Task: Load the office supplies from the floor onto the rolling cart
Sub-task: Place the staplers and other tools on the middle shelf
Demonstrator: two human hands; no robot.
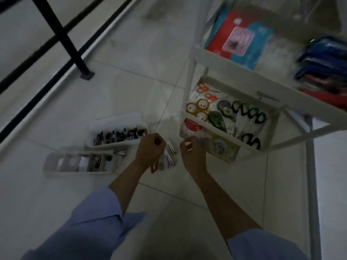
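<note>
No writing can be read anywhere – the printing on the packs is blurred. The white cart (242, 71) stands to the right. Its top shelf holds red and teal folders (221, 44) with a pink packet (238, 41) lying on them, and blue packs (324, 59) at the right end. The middle shelf carries carded tape rolls (197, 107), two green tape dispensers (216, 119) and a row of black-handled scissors (249, 113). The shelf below shows a packet with a round yellow-rimmed thing (219, 145).

On the floor (131, 87), left of the cart, lie two white trays, touching or nearly so. The farther tray (120, 119) holds a line of small dark clips; the nearer, divided tray (54, 162) has white pads and dark bits in its compartments.

The left hand (150, 149) has its grip curled over a bundle of small packets (170, 155) – whether it clasps them cannot be told. The right hand (191, 151), by the cart's lowest shelf, also has a curled grip; what it pinches, if anything, is unclear.
</note>
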